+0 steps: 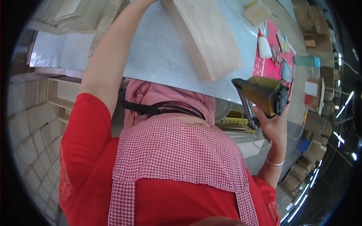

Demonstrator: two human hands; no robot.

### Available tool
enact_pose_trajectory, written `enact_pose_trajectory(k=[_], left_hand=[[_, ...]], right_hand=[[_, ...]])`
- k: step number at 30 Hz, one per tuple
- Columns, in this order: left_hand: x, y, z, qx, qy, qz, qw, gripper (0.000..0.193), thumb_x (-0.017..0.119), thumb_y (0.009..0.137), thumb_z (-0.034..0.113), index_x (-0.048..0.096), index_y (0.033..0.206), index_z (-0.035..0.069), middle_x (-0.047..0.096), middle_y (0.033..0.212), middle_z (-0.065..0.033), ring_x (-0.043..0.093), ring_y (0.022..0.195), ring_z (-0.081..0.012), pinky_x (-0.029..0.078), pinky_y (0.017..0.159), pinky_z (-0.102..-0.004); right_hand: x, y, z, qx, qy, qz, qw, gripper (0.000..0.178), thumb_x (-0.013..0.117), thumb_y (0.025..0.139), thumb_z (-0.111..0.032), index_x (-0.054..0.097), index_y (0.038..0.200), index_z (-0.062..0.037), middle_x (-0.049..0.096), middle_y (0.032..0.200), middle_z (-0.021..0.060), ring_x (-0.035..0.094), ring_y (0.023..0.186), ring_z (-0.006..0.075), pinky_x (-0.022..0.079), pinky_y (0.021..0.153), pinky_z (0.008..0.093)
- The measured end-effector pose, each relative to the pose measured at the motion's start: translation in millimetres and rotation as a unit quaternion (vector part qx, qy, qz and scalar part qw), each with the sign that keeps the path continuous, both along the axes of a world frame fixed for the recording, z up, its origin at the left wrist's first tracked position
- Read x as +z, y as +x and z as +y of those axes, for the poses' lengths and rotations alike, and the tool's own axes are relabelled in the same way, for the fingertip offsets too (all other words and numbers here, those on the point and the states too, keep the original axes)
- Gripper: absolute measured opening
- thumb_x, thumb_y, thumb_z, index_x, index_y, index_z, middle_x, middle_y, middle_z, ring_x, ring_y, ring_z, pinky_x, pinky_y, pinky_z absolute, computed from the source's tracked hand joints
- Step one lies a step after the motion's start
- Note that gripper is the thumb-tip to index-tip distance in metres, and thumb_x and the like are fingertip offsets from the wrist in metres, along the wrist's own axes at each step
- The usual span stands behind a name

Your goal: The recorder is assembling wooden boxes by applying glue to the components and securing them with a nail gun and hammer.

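A pale wooden box-like piece (205,35) lies on the light worktable (154,52), reaching from the top of the picture to near the table's front edge. My left arm stretches forward along its left side. Only a sliver of my left hand (150,1) shows at the upper border, close to the wood, and its fingers are out of sight. My right hand (274,126) is wrapped round the handle of a nail gun (262,94), a dark tool with a brownish body. The nail gun is held off the table's front right corner, apart from the wooden piece.
To the right, a white glue bottle (264,47) with a red tip stands on a pink sheet (273,30), near crumpled cloth (276,55). A small wooden board (256,13) lies beyond it. Stacked wooden panels (71,15) and wooden boxes (60,92) fill the left side.
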State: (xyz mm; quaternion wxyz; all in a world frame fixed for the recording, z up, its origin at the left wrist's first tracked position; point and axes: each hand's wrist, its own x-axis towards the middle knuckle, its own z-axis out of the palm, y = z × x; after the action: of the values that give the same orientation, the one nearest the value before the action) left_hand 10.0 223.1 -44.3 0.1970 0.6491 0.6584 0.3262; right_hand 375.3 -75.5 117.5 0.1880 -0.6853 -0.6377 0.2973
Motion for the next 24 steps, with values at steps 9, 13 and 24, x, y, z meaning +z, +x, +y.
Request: enact_pose_trajectory(k=[9,13,24], left_hand=[[-16,8,-5,0.006,0.102,0.009,0.995,0.035,0.062,0.083,0.026,0.068,0.101,-0.004,0.066,0.102,-0.0264,0.063,0.1,-0.0402,0.05,0.089,-0.0444],[-20,10,-7,0.016,0.136,0.023,0.99,0.034,0.063,0.084,0.026,0.067,0.1,-0.004,0.064,0.103,-0.0264,0.062,0.1,-0.0402,0.049,0.09,-0.0442],[-16,8,-8,0.017,0.141,-0.002,0.99,0.032,0.063,0.084,0.025,0.067,0.098,-0.003,0.064,0.103,-0.0248,0.062,0.1,-0.0384,0.049,0.089,-0.0426]], right_hand=[[-13,1,3,-0.014,-0.016,0.026,0.999,0.03,0.082,0.079,-0.009,0.068,0.1,0.0068,0.074,0.092,0.0131,0.07,0.084,0.0156,0.054,0.075,0.0317],[-9,6,4,-0.017,-0.031,0.02,0.999,0.034,0.083,0.079,-0.009,0.066,0.105,0.0063,0.074,0.096,0.013,0.07,0.087,0.0155,0.054,0.076,0.0313],[2,6,19,0.018,-0.049,0.012,0.999,0.037,0.078,0.084,-0.005,0.062,0.117,0.0033,0.071,0.107,0.0089,0.066,0.095,0.015,0.052,0.084,0.0295]])
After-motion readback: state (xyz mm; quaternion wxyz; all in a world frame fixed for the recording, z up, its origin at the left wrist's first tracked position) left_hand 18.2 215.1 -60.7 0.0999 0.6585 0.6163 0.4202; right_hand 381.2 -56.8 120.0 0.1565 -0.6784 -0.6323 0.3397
